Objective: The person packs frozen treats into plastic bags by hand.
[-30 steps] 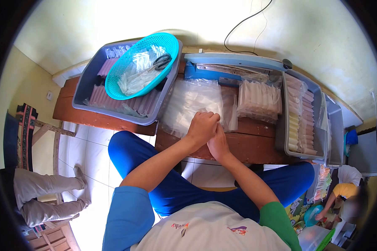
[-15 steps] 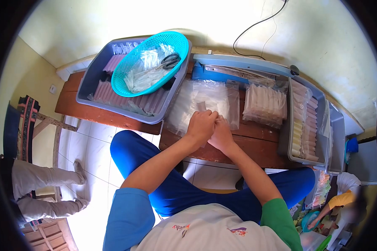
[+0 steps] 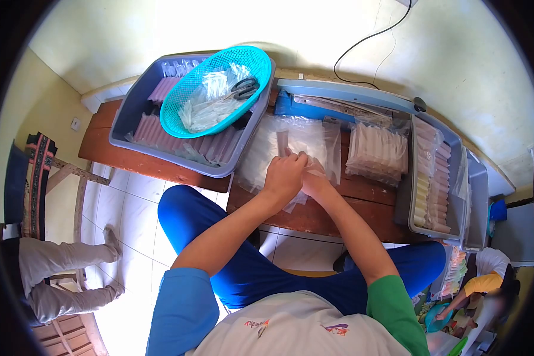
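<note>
My left hand (image 3: 286, 177) is closed, fingers curled around the lower end of a slim pinkish-brown stick in clear plastic (image 3: 282, 141), which points away from me. Right beside it, touching, my right hand (image 3: 316, 180) is closed on a bit of clear plastic film (image 3: 318, 168); its fingertips are partly hidden. Under both hands a pile of flat clear plastic bags (image 3: 258, 151) lies on the brown wooden table (image 3: 320, 215). To the right sits a clear pack of similar pinkish sticks (image 3: 377, 148).
At left, a grey-blue tub (image 3: 219, 172) of pink sticks carries a turquoise basket (image 3: 167, 115) with plastic pieces and scissors (image 3: 244, 89). Behind the bags lies a long blue sealer-like device (image 3: 350, 95). More tubs (image 3: 404, 204) stand right. Other people (image 3: 65, 261) are at both sides.
More of the pinkish-brown stick now shows beyond my left fingers, standing out farther from me. My right hand has shifted slightly, and the view has moved a little.
</note>
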Demonstrator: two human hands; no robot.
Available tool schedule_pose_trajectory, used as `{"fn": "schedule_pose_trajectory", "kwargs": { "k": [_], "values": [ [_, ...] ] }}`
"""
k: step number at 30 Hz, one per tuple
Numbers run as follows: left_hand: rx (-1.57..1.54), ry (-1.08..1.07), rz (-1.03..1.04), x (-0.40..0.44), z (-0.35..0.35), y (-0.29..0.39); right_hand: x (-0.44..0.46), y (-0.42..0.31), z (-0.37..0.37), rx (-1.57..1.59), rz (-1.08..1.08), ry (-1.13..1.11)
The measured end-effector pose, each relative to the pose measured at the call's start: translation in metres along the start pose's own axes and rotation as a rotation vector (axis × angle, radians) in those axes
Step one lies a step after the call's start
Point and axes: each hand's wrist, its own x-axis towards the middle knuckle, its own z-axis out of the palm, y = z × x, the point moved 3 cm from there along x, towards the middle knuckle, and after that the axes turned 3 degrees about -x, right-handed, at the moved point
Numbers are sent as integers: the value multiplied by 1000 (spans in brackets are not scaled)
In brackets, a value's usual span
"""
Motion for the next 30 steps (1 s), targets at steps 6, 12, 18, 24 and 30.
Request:
{"fn": "schedule_pose_trajectory", "kwargs": {
  "k": [6,12,18,24,30],
  "values": [
    [-43,24,40,-2,4,2,10,11,2,174,171,-176],
    [-25,9,67,-1,5,3,24,51,65,495,182,-159],
    [-24,8,54,-2,0,7,12,16,6,140,230,-279],
    [57,-31,31,-7,4,10,-19,1,-21,337,259,-81],
    [199,-82,55,-9,11,6,-44,-3,-35,128,223,-63]
  ]
}}
